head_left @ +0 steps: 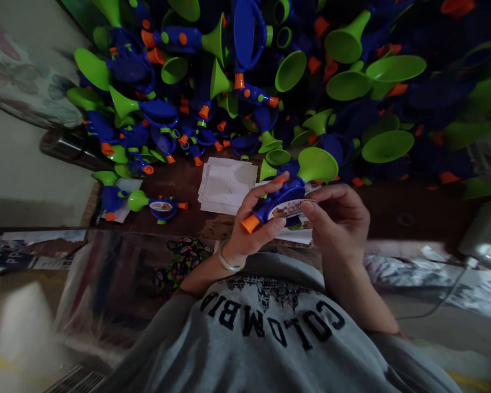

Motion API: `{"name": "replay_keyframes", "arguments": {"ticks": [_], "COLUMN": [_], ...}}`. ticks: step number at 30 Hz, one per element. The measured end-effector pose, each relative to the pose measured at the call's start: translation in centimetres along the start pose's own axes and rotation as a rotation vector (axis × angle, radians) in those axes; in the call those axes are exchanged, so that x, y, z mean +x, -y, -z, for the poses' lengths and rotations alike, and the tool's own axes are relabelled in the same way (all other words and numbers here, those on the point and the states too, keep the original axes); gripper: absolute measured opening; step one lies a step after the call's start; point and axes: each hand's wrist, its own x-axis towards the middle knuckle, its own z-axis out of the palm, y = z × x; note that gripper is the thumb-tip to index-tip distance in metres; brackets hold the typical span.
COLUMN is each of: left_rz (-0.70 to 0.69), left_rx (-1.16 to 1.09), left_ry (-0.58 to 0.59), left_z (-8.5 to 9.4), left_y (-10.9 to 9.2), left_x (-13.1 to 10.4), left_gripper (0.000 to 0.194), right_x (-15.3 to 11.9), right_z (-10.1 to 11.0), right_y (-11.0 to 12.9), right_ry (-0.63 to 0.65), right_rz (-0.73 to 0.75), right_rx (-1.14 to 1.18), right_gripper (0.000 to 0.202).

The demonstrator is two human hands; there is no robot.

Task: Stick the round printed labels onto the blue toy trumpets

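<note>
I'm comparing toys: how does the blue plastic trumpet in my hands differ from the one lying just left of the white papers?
The held trumpet is in the left hand, touched by the right hand; the lying trumpet rests on the brown table. The held one's orange mouthpiece points lower left; the lying one's, right. Both are blue-bodied, with oval labels.

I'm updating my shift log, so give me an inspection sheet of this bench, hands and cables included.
Surface: dark brown table, far side heaped.
Job's things: held toy trumpet with oval label against its side; labelled spare trumpet at left.
Clutter: trumpet heap; white papers; dark cylinder at left.
Hands: left hand grips the toy trumpet; right hand pinches the oval label's end.
Cables: thin cable, lower right.
Surroundings: plastic-lined container, lower left, small coloured items inside.
</note>
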Motion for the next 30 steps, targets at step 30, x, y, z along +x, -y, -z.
{"name": "replay_keyframes", "arguments": {"ticks": [30], "left_rz": [-0.341], "left_rx": [0.664], "left_ry": [-0.096], "left_z": [3.0], "left_y": [-2.6], "left_x": [-1.0], "left_gripper": [0.046], "right_x": [2.3], "right_z": [3.6], "right_y": [-3.4], "right_ry": [-0.097], "right_rz": [0.469], "right_rx": [-0.716], "right_gripper": [0.051]}}
